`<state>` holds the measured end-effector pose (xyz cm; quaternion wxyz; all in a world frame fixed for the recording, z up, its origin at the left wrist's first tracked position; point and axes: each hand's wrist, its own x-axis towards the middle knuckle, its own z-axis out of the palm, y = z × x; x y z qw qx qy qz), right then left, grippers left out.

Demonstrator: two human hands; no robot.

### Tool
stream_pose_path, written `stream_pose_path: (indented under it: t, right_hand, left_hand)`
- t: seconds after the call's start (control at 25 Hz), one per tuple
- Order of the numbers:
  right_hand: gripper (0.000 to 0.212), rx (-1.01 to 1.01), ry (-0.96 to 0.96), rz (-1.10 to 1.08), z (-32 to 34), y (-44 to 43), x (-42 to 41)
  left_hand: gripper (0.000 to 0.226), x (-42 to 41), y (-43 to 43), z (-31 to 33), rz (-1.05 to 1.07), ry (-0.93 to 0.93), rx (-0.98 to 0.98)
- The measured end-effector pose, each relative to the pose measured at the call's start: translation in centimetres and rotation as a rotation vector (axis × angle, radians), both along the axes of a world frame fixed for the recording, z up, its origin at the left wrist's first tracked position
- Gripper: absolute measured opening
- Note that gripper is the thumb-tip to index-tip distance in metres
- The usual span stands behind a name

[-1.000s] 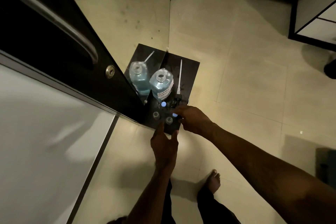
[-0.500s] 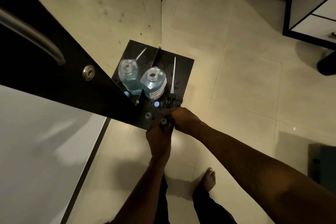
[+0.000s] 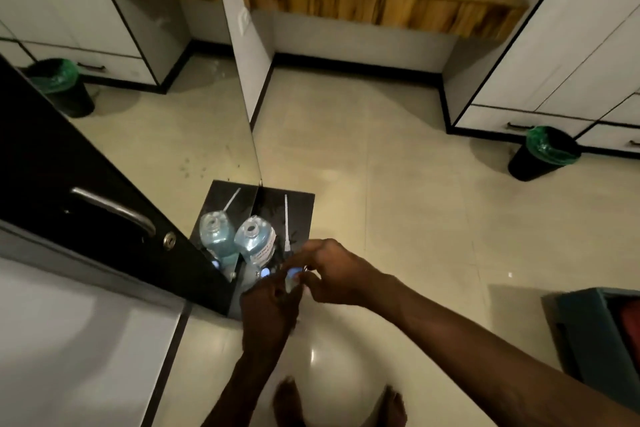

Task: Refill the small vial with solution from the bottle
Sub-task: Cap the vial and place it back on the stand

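Observation:
An open clear bottle [image 3: 255, 243] of pale blue solution stands on a small black shelf [image 3: 301, 208] beside a mirror. A white pump tube [image 3: 286, 222] lies on the shelf to its right. A blue cap [image 3: 265, 273] sits at the bottle's foot. My left hand [image 3: 268, 312] grips a small clear vial [image 3: 290, 282] just in front of the bottle. My right hand [image 3: 334, 270] pinches at the vial's top, where a pale blue cap [image 3: 292, 274] shows. My fingers hide most of the vial.
The mirror [image 3: 166, 135] on the left repeats the bottle and shelf. A dark door with a metal handle [image 3: 114, 210] stands at the left. A black bin with a green liner [image 3: 543, 152] is at the right, a teal box [image 3: 602, 333] at the lower right. My bare feet show below.
The camera tilted up, so more of the room shows. My left hand lifted a vial off the shelf, and my right hand moved onto its top.

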<state>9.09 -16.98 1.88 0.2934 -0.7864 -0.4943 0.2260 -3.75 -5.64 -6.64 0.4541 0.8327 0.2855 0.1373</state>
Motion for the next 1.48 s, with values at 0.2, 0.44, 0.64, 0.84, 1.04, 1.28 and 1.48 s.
stream_pose_path:
  t: [0.2, 0.44, 0.64, 0.84, 1.04, 1.28, 1.48]
  right_hand:
    - [0.053, -0.036, -0.112, 0.024, 5.3, -1.4, -0.1]
    - [0.022, -0.100, -0.330, 0.007, 7.8, -2.2, 0.3]
    - [0.066, -0.116, -0.449, -0.179, 9.1, -2.1, 0.1]
    - [0.018, -0.231, -0.392, 0.056, 9.7, -1.7, 0.5]
    - [0.055, -0.186, -0.406, -0.114, 9.9, -0.8, 0.2]
    - [0.037, -0.248, -0.471, -0.054, 9.8, -0.1, 0.4]
    - [0.015, -0.282, -0.352, 0.031, 9.9, 0.2, 0.8]
  left_hand:
    - [0.025, 1.9, -0.1, 5.2, -0.111, 0.002, 0.102]
    - [0.016, 2.4, -0.6, 9.3, -0.157, -0.025, 0.076]
    - [0.026, 2.7, -0.7, 10.3, -0.130, -0.034, 0.092]
    - [0.014, 2.7, 0.0, 10.4, -0.139, -0.025, 0.098]
    - [0.021, 2.4, -0.2, 10.9, -0.088, -0.023, 0.097]
    - [0.016, 2.6, 0.0, 11.2, -0.106, -0.040, 0.108]
    - [0.036, 2.6, 0.1, 10.9, -0.122, -0.049, 0.074]
